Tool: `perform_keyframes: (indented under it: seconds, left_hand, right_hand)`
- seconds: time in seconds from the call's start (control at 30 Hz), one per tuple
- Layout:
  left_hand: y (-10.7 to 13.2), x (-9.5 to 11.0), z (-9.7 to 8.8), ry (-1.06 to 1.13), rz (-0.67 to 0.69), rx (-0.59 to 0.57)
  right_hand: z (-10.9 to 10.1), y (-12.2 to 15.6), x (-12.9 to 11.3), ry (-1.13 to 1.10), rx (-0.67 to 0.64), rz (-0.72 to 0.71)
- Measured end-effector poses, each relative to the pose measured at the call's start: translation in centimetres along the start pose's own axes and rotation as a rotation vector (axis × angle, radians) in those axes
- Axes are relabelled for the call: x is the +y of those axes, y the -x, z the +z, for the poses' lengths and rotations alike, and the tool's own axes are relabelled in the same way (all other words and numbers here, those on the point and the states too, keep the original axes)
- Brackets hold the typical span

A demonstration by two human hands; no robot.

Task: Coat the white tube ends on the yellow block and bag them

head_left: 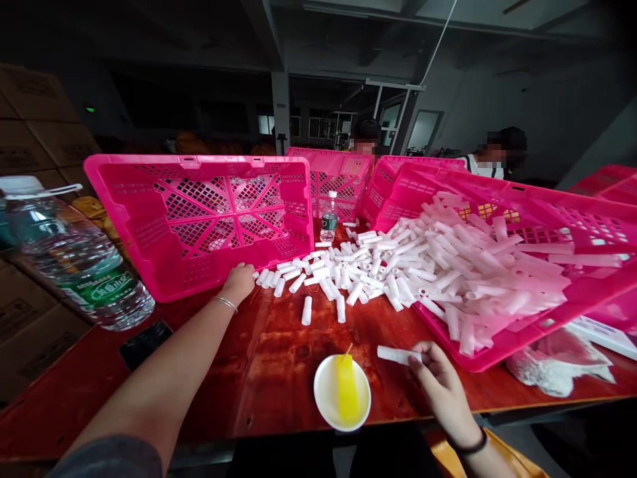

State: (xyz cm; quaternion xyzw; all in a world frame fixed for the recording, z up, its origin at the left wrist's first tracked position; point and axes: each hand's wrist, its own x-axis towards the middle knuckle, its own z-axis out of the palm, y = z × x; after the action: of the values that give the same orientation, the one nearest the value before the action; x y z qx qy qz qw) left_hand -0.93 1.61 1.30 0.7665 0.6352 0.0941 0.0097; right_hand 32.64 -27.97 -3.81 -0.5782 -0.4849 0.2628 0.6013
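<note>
My right hand (442, 378) pinches one end of a white plastic tube (395, 354) above the table's near side. Farther forward, my left hand (239, 281) has its fingers curled in beside the loose white tubes (298, 284), close to the lower edge of the left pink crate (199, 265); its fingertips are partly hidden, so what they hold is unclear. Between my arms is a small white bowl (323, 398) with a yellow block (347, 392) in it, a thin stick poking from its top. Two tubes, one of them an upright-looking tube (307, 311), lie apart from the pile.
A tilted pink crate (490, 362) on the right spills a large heap of tubes (462, 272) onto the red table (269, 372). A small bottle (329, 219) stands behind. At left are a large water bottle (94, 272) and a dark object (144, 345). Two people sit beyond the crates.
</note>
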Motion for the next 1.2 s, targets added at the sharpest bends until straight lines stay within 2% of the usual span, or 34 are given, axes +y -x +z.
perform_keyframes:
  seconds: [0.13, 0.23, 0.3, 0.4, 0.53, 0.63, 0.7, 0.8, 0.87, 0.97, 1.03, 1.2]
  left_hand:
    - [-0.5, 0.1, 0.0, -0.022, 0.041, -0.158]
    - [1.6, 0.8, -0.5, 0.002, 0.098, -0.200]
    - [4.2, 1.4, -1.0, 0.054, 0.165, -0.164]
    - [9.4, 2.3, -1.0, 0.156, 0.278, -0.101]
    - [16.0, 3.1, 0.3, 0.269, 0.460, -0.158]
    - [18.7, 3.5, 0.9, 0.172, 0.352, -0.129]
    - [19.9, 4.4, 0.8, 0.193, 0.277, -0.120]
    - [21.5, 6.9, 0.7, 0.469, 0.350, -0.139]
    - [22.6, 8.8, 1.1, 0.627, 0.441, -0.156]
    - [23.5, 11.0, 2.1, 0.701, 0.515, -0.163]
    - [23.4, 11.6, 2.6, 0.707, 0.505, -0.151]
    - [22.9, 11.5, 2.9, 0.738, 0.479, -0.148]
  right_hand:
    - [-1.3, 1.1, -1.9, -0.013, -0.143, 0.043]
    - [-0.7, 1.6, -3.2, 0.114, -0.292, -0.044]
    - [0.5, 1.6, -3.4, 0.217, -0.394, -0.137]
    - [2.3, 1.4, -3.3, 0.345, -0.515, -0.309]
    - [2.9, 1.1, -2.7, 0.452, -0.529, -0.512]
    - [2.3, 1.3, -2.5, 0.424, -0.553, -0.504]
    - [1.8, 1.4, -2.5, 0.381, -0.575, -0.419]
    - [1.3, 1.4, -2.2, 0.359, -0.556, -0.355]
    - [1.2, 1.5, -1.8, 0.357, -0.552, -0.403]
    - [1.1, 1.6, -1.5, 0.361, -0.536, -0.512]
    - [1.0, 1.8, -1.6, 0.346, -0.533, -0.514]
    - [0.9, 2.1, -2.3, 0.344, -0.583, -0.383]
